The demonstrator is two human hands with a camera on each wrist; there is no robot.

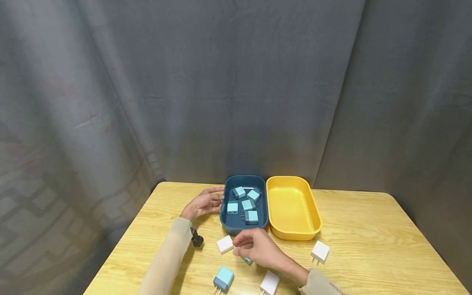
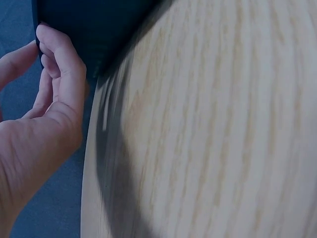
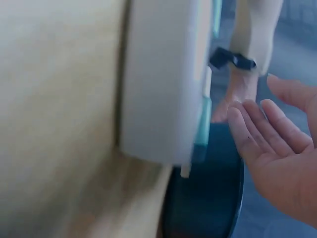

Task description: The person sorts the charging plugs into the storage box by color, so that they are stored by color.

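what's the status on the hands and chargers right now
Left hand touching blue tray wall. Right hand open over a blue charger. White charger close beside.

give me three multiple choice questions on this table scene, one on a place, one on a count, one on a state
1. Where is the left hand?
A. at the left wall of the blue tray
B. inside the yellow tray
C. on a white charger

2. How many teal chargers lie in the blue tray?
A. two
B. five
C. eight

3. What state is the yellow tray in?
A. empty
B. full of chargers
C. upside down

Answers:
1 A, its fingers touch that tray's left side.
2 B, five show in the head view.
3 A, only its bare yellow floor shows.
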